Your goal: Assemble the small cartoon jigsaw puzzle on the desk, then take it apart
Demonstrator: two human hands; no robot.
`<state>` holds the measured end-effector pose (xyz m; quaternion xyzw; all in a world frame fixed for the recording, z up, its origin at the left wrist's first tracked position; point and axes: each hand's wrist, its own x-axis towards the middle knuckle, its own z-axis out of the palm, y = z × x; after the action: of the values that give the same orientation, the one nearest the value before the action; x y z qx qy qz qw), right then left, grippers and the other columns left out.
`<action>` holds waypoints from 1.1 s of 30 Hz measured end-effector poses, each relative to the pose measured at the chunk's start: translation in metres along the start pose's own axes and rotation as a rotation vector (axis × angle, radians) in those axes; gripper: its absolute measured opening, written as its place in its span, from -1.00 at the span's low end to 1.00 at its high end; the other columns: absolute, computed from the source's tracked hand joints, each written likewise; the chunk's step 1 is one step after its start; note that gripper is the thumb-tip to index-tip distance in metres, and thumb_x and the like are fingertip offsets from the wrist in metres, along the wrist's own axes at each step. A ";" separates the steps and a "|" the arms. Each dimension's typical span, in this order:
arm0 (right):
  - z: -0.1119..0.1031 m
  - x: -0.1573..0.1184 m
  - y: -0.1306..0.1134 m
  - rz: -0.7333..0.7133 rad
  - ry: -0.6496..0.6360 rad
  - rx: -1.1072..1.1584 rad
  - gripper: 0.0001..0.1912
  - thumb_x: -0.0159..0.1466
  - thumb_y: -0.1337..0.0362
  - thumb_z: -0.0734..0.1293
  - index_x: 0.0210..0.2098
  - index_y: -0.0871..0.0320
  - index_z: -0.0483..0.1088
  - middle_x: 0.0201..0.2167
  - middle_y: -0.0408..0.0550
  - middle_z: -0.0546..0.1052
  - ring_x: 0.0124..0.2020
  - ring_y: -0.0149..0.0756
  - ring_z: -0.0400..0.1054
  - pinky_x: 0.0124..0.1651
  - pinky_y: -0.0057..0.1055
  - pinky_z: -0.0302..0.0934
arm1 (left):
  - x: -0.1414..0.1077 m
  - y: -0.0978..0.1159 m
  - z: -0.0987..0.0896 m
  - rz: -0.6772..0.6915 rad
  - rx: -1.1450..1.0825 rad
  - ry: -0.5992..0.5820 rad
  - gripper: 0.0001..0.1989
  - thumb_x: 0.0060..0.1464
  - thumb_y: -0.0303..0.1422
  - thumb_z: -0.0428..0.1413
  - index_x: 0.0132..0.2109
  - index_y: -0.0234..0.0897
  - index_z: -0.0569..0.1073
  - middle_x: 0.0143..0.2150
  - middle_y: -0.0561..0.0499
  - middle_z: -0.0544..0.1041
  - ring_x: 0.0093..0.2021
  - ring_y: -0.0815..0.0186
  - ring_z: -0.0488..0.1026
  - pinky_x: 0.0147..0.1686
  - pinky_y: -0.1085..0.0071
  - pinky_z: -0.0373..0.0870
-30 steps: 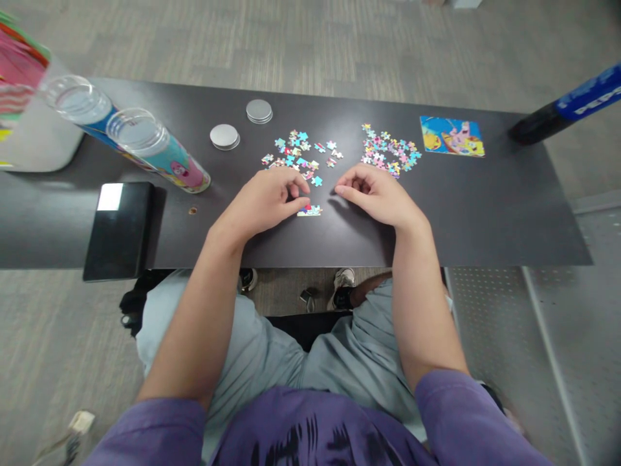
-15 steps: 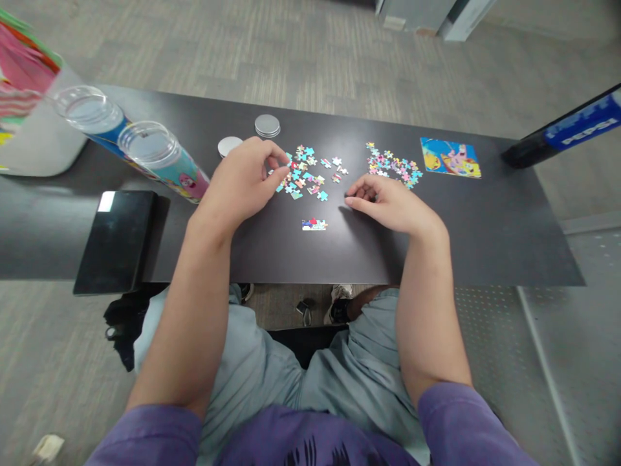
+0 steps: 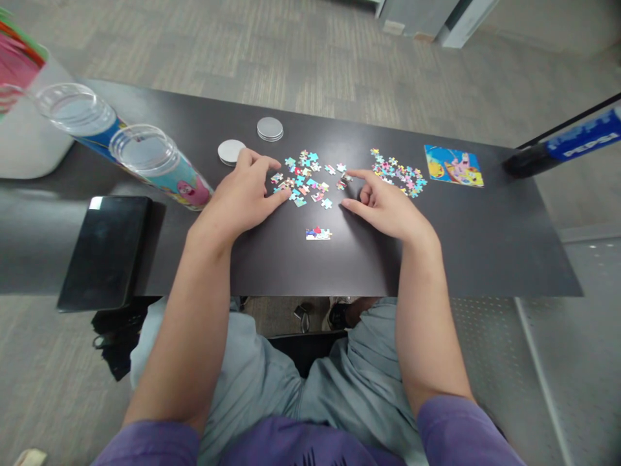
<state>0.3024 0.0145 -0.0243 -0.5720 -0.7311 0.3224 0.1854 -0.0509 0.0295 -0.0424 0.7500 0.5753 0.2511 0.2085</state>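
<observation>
Loose jigsaw pieces lie in a scattered heap near the middle of the dark table. My left hand rests at the heap's left edge, thumb and forefinger apart, with nothing visible between them. On the other side, my right hand has its forefinger stretched to a few small pieces; thumb and forefinger are apart. A second pile of pieces lies beyond my right hand. Nearer the front edge sits a short joined strip of pieces, touched by neither hand.
A picture card and a Pepsi bottle are at the right. Silver discs and a white lid lie at the back. Two clear-topped tubes, a black tablet and a white bin occupy the left.
My right hand has opened, its forefinger now reaching out to the small pieces. My left thumb and forefinger have spread and come down at the heap. The view has shifted slightly.
</observation>
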 end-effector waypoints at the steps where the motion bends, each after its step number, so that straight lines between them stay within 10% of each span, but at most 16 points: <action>1: 0.000 0.000 0.001 -0.005 0.005 0.001 -0.36 0.52 -0.15 0.68 0.51 -0.31 0.57 -0.26 -0.15 0.58 -0.30 0.08 0.43 -0.12 0.07 0.25 | 0.000 0.001 -0.001 -0.004 0.004 -0.009 -0.51 0.38 -0.20 0.48 0.37 -0.04 0.67 0.39 -0.08 0.59 -0.17 0.22 0.57 0.14 0.10 0.65; 18: 0.005 0.001 0.001 0.004 0.136 0.063 -0.68 0.55 -0.13 0.69 0.11 -0.17 0.68 -0.33 -0.11 0.57 -0.27 0.01 0.36 -0.06 0.02 0.20 | 0.003 -0.008 -0.008 0.055 -0.026 -0.068 -0.56 0.36 -0.22 0.46 0.33 -0.03 0.73 0.29 -0.04 0.64 -0.11 0.16 0.57 0.13 0.15 0.64; 33: 0.008 0.000 0.010 -0.065 0.197 -0.018 -0.80 0.59 0.32 0.47 -0.04 -0.05 0.78 -0.25 -0.03 0.60 -0.21 0.01 0.49 -0.04 -0.04 0.40 | 0.006 -0.005 -0.015 0.013 -0.034 -0.110 -0.58 0.37 -0.13 0.47 0.30 -0.04 0.74 0.15 -0.07 0.61 -0.05 0.06 0.58 0.13 0.14 0.61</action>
<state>0.3051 0.0134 -0.0368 -0.5784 -0.7304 0.2519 0.2616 -0.0624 0.0369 -0.0329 0.7628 0.5536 0.2209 0.2508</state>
